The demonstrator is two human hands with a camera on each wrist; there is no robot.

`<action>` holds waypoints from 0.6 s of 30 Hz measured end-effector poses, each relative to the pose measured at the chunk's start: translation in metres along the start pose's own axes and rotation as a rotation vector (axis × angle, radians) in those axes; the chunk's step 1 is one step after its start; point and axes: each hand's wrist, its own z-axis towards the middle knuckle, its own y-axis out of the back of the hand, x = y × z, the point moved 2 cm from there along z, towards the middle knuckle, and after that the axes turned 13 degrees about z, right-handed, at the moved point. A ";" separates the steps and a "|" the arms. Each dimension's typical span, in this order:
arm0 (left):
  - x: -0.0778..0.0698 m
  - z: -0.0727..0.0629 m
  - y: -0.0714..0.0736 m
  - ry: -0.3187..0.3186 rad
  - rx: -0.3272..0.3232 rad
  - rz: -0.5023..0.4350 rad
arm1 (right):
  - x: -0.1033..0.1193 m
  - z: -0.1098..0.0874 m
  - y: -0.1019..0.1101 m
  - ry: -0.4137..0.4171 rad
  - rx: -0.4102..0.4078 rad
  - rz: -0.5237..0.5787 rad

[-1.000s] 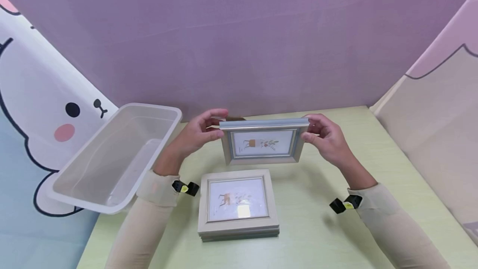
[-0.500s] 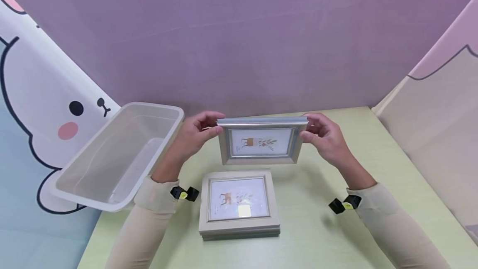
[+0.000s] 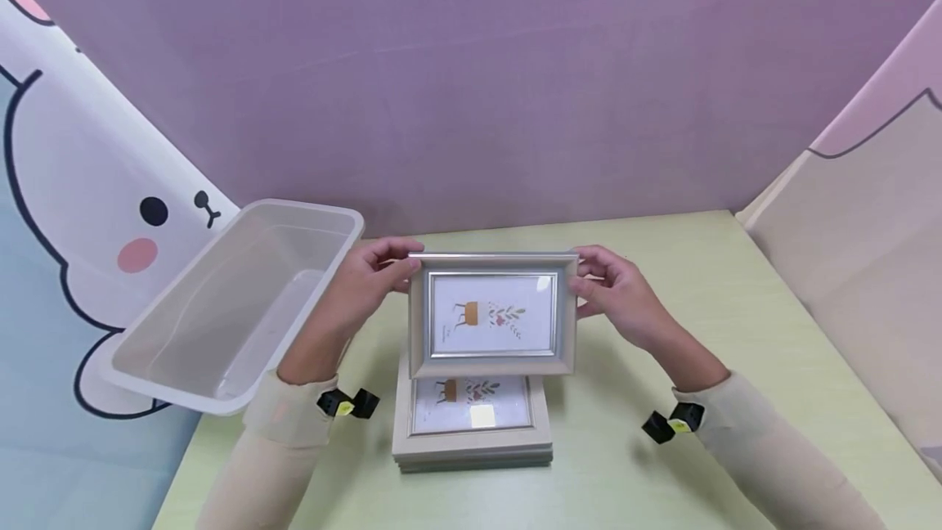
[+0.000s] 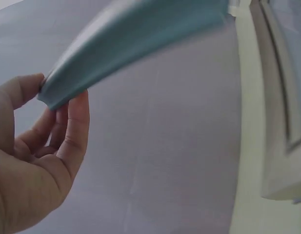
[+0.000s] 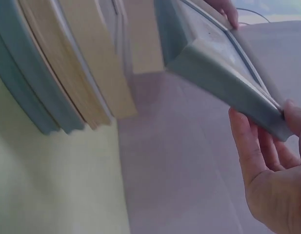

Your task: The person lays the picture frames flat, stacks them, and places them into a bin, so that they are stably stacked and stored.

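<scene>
Far left on my head feed: a printed panel (image 3: 81, 211) with a white cartoon figure, a black eye and a pink cheek on pale blue. Against it, a translucent white tub (image 3: 199, 313) at the left side of the pale green table (image 3: 706, 293). Next, a light sleeve (image 3: 268, 452) with a black wrist camera (image 3: 346, 404). The left hand (image 3: 371, 276) pinches the upper left corner of a picture frame (image 3: 493, 315), thumb in front, fingers curled behind.

Centre: the frame is raised and tilted back, plant print facing me, overlapping the far part of a frame stack (image 3: 471, 441) on the table. I cannot tell whether its lower edge touches the stack. Glare marks the top glass of the stack. Behind, a plain purple backdrop (image 3: 471, 88) carries a faint crease and meets the table's far edge.

Right: the right hand (image 3: 614, 297) pinches the opposite corner, thumb in front, fingertips behind, slightly fanned on my right wrist feed. Soft arm shadow on the tabletop. Far right, a cream and pink panel (image 3: 868, 244) borders the table.
</scene>
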 end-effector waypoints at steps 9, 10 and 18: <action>0.039 -0.022 -0.004 0.202 0.052 -0.118 | -0.025 -0.008 -0.023 -0.249 0.084 0.093; 0.044 -0.024 -0.004 0.217 0.059 -0.132 | -0.027 -0.009 -0.026 -0.274 0.091 0.102; 0.077 -0.039 -0.012 0.292 0.140 -0.182 | -0.040 -0.017 -0.039 -0.397 0.115 0.113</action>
